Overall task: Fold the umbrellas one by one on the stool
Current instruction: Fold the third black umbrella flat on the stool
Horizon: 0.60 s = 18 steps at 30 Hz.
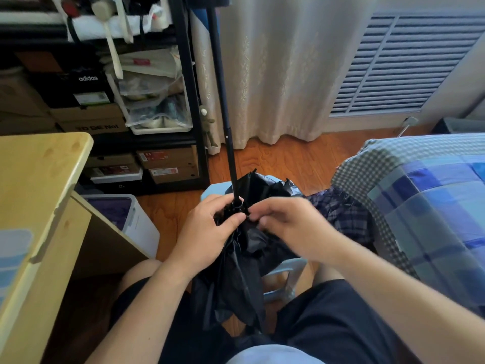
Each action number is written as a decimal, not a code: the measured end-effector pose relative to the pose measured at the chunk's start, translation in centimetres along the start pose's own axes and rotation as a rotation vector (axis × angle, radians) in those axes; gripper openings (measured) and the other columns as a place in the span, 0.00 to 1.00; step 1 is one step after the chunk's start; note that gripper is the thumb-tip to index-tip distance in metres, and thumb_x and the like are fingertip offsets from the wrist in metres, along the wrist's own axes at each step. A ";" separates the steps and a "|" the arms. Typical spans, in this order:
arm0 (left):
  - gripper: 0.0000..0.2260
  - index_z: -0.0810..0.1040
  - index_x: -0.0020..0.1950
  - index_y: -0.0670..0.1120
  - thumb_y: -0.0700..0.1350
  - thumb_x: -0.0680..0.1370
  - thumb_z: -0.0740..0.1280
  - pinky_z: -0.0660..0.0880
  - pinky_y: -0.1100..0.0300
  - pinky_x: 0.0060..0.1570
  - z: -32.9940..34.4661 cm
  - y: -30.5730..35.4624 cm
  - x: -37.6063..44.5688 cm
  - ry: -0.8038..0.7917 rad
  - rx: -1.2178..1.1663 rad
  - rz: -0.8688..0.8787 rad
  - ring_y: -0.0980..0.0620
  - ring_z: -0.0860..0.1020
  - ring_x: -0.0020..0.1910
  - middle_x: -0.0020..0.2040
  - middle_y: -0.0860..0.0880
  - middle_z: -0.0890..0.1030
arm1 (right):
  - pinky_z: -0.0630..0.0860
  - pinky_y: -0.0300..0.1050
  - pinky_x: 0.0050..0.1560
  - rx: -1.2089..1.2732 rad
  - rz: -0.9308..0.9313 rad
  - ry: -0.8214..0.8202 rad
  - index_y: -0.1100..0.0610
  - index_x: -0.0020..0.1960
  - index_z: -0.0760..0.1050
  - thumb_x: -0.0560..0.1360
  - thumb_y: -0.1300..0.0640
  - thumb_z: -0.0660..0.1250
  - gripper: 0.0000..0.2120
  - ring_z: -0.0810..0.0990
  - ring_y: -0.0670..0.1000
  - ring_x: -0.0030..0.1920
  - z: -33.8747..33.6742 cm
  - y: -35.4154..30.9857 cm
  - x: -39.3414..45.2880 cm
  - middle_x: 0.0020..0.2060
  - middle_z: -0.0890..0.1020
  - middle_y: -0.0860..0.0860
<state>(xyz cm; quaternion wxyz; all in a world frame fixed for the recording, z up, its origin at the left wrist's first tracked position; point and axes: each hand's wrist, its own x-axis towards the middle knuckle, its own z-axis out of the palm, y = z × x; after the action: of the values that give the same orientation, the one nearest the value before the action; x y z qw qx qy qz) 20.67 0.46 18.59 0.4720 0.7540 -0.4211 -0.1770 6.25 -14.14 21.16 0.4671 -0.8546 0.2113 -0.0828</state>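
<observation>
Head view, centre of frame: both hands, left (207,229) and right (286,227), grip the black umbrella (244,258) at its runner, shaft rising toward the top, above the stool (286,271).

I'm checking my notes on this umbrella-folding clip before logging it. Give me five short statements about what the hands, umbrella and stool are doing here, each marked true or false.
1. Both hands are on the black fabric umbrella. True: the left hand and right hand hold it near the hub where shaft meets canopy.
2. The umbrella's black telescopic shaft is fully collapsed. False: it extends long, away from the person.
3. The canopy is spread wide open. False: it hangs bunched and crumpled.
4. A pale blue plastic stool stands beneath the umbrella. True.
5. A checked dark blue umbrella lies on the wooden desk. False: it lies right of the black one, beside the patchwork-covered bed.
</observation>
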 end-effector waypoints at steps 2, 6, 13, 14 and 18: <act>0.11 0.82 0.60 0.57 0.46 0.79 0.72 0.69 0.76 0.53 -0.2 -0.3 -0.1 -0.017 0.002 -0.003 0.64 0.77 0.57 0.53 0.65 0.79 | 0.77 0.35 0.42 -0.102 -0.067 0.137 0.49 0.55 0.82 0.80 0.68 0.68 0.14 0.84 0.46 0.39 -3.1 1.2 0.9 0.47 0.83 0.46; 0.13 0.83 0.63 0.52 0.46 0.78 0.73 0.73 0.67 0.60 -0.2 -0.5 -0.1 -0.062 -0.002 0.004 0.62 0.78 0.59 0.56 0.62 0.80 | 0.75 0.42 0.59 -0.467 -0.003 0.076 0.49 0.68 0.78 0.81 0.56 0.69 0.16 0.79 0.47 0.51 -8.3 4.1 4.1 0.58 0.74 0.48; 0.13 0.83 0.61 0.57 0.43 0.78 0.74 0.73 0.63 0.62 -0.8 -0.1 -0.1 -0.119 -0.056 -0.011 0.61 0.79 0.59 0.56 0.64 0.81 | 0.79 0.44 0.54 -0.244 0.010 -0.086 0.49 0.54 0.87 0.80 0.59 0.71 0.08 0.82 0.42 0.47 -7.1 4.2 4.2 0.45 0.84 0.43; 0.13 0.84 0.61 0.56 0.43 0.78 0.74 0.73 0.63 0.62 -0.9 -0.1 0.0 -0.114 -0.053 -0.013 0.61 0.79 0.59 0.55 0.64 0.81 | 0.81 0.44 0.55 -0.184 0.011 -0.095 0.50 0.54 0.87 0.79 0.58 0.72 0.07 0.84 0.43 0.47 -6.5 3.7 4.0 0.45 0.86 0.44; 0.13 0.85 0.60 0.55 0.42 0.78 0.74 0.73 0.64 0.61 -1.5 0.0 0.3 -0.127 -0.036 -0.012 0.62 0.79 0.59 0.54 0.63 0.82 | 0.81 0.41 0.52 -0.044 -0.043 -0.135 0.53 0.54 0.85 0.77 0.59 0.75 0.07 0.85 0.43 0.45 -3.3 1.5 2.7 0.44 0.87 0.46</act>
<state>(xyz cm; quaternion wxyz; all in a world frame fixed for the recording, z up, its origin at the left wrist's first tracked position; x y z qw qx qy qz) 21.84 1.07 19.39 0.4567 0.7353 -0.4425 -0.2345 7.15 -18.56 21.61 0.4594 -0.8727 0.1625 -0.0304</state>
